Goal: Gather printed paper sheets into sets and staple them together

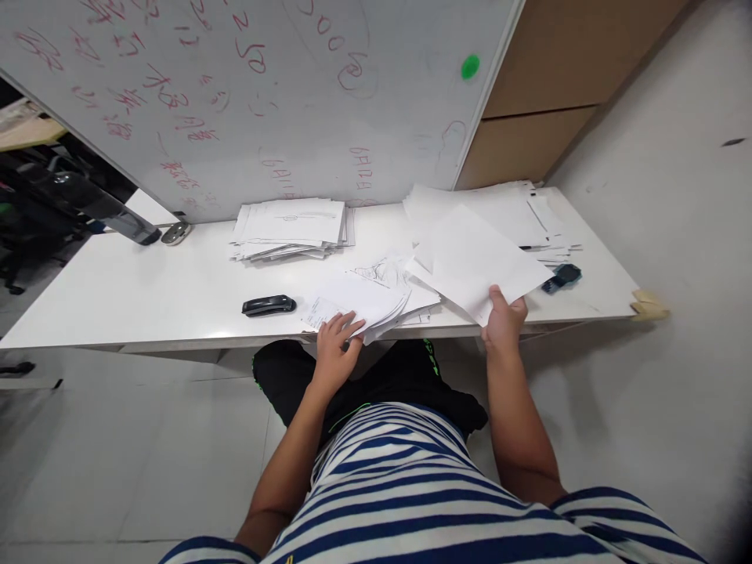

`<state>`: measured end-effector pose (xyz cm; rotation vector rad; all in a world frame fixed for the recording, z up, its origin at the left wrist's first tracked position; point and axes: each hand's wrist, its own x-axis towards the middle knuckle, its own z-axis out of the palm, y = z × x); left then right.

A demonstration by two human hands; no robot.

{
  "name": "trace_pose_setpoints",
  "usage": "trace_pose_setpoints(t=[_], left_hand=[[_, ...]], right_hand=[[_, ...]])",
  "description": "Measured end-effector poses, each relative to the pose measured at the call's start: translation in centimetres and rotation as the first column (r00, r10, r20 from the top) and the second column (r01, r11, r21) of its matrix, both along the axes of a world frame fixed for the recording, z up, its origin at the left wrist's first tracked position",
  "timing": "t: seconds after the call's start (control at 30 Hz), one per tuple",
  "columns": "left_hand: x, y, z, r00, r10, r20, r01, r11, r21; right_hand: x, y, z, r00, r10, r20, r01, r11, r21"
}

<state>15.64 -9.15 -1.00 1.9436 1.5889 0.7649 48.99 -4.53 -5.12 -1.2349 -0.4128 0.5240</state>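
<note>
My right hand (pixel 505 319) pinches the near edge of a blank white sheet of paper (pixel 475 258), thumb on top. The sheet is held at a slant over other papers on the right of the desk. On a loose, fanned pile of papers (pixel 370 301) at the desk's front edge rests my left hand (pixel 338 345), its fingers spread over the near corner. Some of these papers carry print and a line drawing. Left of the pile lies a black stapler (pixel 269 305).
A neat paper stack (pixel 291 223) stands against the whiteboard (pixel 294 102). Behind the raised sheet, more papers (pixel 511 207) are piled, with a watch-like dark object (pixel 562 278) beside them. A clear bottle (pixel 132 223) leans at far left near a small oval object (pixel 175 233). Cardboard (pixel 529 141) rises behind.
</note>
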Motion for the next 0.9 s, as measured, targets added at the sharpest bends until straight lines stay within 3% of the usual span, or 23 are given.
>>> trace_pose_setpoints(t=[0.13,0.23,0.43,0.57,0.7,0.9], left_hand=[[-0.7,0.1,0.0,0.998,-0.051,0.025,0.051,0.998,-0.021],[-1.1,0.2,0.0,0.996,-0.072,0.06,0.075,0.996,-0.05],[-0.7,0.4,0.1,0.998,0.009,0.067,-0.003,0.997,-0.082],[0.2,0.1,0.2,0.994,-0.029,-0.109,0.027,1.0,-0.015],[1.3,-0.5,0.2,0.94,-0.044,-0.34,0.057,0.998,0.028],[2.3,-0.9,-0.3,0.914,0.003,-0.406,0.018,0.999,0.047]], right_hand=[[0.1,-0.2,-0.1,1.0,0.012,-0.025,-0.011,1.0,0.015],[0.3,-0.2,-0.1,0.999,0.033,-0.012,-0.033,0.999,-0.039],[0.4,-0.1,-0.4,0.997,0.04,0.064,-0.032,0.993,-0.114],[0.2,-0.4,-0.8,0.969,0.074,0.237,-0.036,0.987,-0.159],[0.1,-0.6,-1.0,0.924,0.113,0.366,-0.028,0.973,-0.231],[0.0,-0.6,-0.7,0.91,0.136,0.391,-0.035,0.967,-0.254]])
